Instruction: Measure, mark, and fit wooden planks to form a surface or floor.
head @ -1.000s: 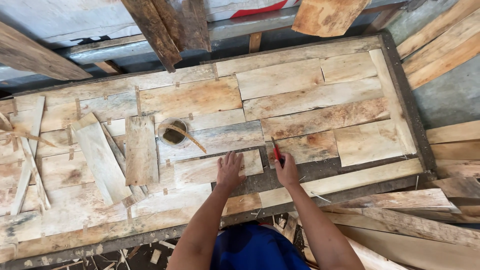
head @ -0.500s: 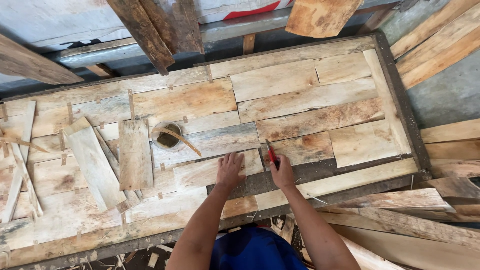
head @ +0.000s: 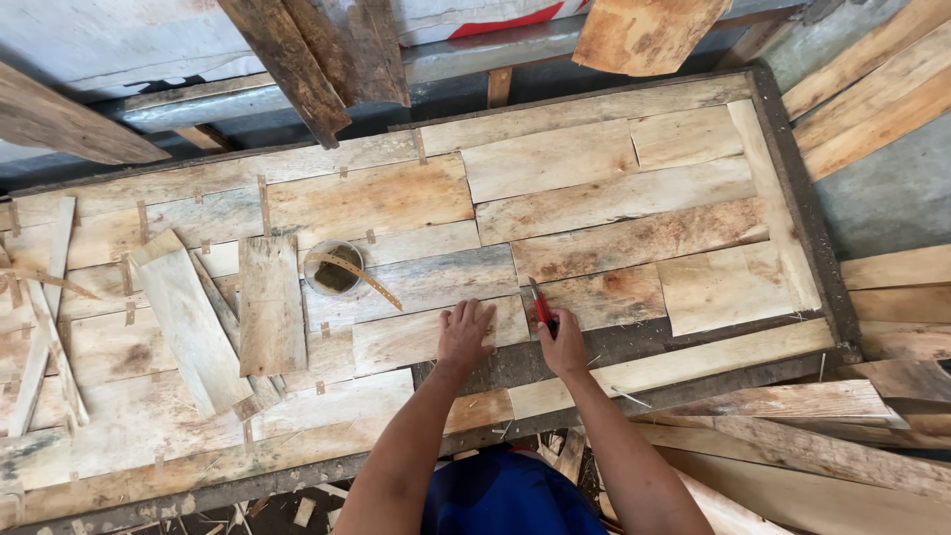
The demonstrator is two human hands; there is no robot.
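Observation:
My left hand (head: 464, 335) lies flat, fingers spread, on a pale veneer strip (head: 396, 342) laid on the wide wooden table (head: 792, 208). My right hand (head: 563, 345) grips a red-handled knife (head: 540, 303), its tip pointing away from me at the seam between two veneer pieces. Many veneer sheets (head: 614, 198) lie edge to edge across the table. A dark uncovered gap (head: 634, 342) runs to the right of my right hand.
A round tin (head: 332, 267) with a curled strip across it sits left of my hands. Loose veneer offcuts (head: 188, 317) lie at the left. Rough planks (head: 872, 99) lean at the right, and boards (head: 297, 59) hang over the far edge.
The view has shifted slightly. Both hands stay on the veneer at the same seam, the knife still in my right hand.

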